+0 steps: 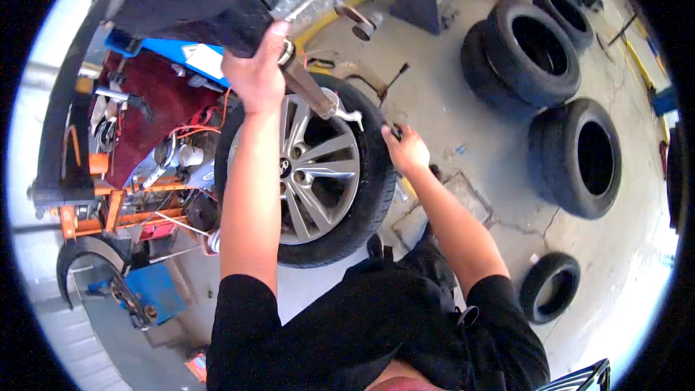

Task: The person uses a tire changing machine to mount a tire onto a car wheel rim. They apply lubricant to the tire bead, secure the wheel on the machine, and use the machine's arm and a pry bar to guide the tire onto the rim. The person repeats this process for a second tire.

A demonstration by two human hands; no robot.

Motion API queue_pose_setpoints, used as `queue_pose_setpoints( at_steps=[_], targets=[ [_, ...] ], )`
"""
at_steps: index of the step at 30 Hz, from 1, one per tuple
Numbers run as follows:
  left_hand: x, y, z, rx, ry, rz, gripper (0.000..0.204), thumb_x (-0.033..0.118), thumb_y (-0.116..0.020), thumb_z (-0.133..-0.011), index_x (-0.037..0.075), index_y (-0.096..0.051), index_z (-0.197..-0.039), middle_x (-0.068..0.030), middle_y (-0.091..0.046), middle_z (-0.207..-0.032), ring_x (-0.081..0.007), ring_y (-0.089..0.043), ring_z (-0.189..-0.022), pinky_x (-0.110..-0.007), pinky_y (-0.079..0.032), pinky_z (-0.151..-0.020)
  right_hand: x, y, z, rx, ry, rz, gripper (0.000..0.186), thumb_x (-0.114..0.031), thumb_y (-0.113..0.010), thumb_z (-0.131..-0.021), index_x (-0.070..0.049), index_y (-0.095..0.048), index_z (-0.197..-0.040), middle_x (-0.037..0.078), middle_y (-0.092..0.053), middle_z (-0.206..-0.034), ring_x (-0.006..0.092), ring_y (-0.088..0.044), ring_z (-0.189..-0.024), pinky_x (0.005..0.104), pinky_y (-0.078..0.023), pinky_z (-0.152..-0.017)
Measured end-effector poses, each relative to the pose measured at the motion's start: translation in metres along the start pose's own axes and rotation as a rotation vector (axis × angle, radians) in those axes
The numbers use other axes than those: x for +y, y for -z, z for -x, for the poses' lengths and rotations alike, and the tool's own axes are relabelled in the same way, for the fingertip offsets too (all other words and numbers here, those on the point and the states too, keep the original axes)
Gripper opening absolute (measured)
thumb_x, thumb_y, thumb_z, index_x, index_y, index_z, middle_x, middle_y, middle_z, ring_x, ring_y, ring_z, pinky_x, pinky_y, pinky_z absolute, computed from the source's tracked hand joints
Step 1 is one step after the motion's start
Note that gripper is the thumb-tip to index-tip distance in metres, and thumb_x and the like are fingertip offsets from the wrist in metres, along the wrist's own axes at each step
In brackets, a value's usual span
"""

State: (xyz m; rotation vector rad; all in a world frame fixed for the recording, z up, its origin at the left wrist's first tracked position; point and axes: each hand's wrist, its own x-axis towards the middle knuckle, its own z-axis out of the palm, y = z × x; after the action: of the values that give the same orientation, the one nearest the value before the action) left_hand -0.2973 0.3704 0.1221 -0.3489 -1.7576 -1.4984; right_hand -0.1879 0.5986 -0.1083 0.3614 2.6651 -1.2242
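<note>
I see left hand grasping machine arm, upper center; right hand, can't tell grip. Likely setting hook at tire; next needs careful alignment.

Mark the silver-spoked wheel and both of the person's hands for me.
Silver-spoked wheel point(322, 169): head view, on a spoke right of the hub.
Left hand point(255, 80): head view, mid-hand, below the thumb.
Right hand point(408, 150): head view, mid-hand.

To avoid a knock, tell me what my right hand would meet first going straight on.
Probably the tire: your right hand points up and left toward its edge, though depth is unclear.
</note>
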Motion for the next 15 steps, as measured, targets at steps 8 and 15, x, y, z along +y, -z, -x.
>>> queue_pose_setpoints(
  at_steps=[8, 15],
  targets=[
    [0.002, -0.01, -0.002, 0.012, 0.097, 0.143, 0.03, 0.015, -0.077, -0.092, -0.005, -0.069, -0.112, -0.0166, -0.076, -0.099, -0.024, -0.075, -0.085, -0.035, -0.061, -0.079, -0.023, -0.028, -0.015, 0.104, -0.047, -0.02, 0.057, -0.055, -0.066, -0.099, -0.014, -0.069, -0.137, 0.014, -0.066, -0.135, 0.0349, -0.059, -0.13, 0.0445, -0.048, -0.111],
    [-0.006, -0.034, -0.014, 0.01, 0.045, 0.088, 0.036, 0.018, -0.078, -0.091, -0.006, -0.067, -0.116, -0.0157, -0.074, -0.098, -0.0239, -0.074, -0.084, -0.035, -0.061, -0.075, -0.001, -0.052, -0.022, 0.217, -0.141, -0.212, 0.037, -0.04, -0.06, -0.106, -0.009, -0.071, -0.122, 0.021, -0.072, -0.119, 0.0395, -0.066, -0.117, 0.0477, -0.051, -0.103]
  ],
)
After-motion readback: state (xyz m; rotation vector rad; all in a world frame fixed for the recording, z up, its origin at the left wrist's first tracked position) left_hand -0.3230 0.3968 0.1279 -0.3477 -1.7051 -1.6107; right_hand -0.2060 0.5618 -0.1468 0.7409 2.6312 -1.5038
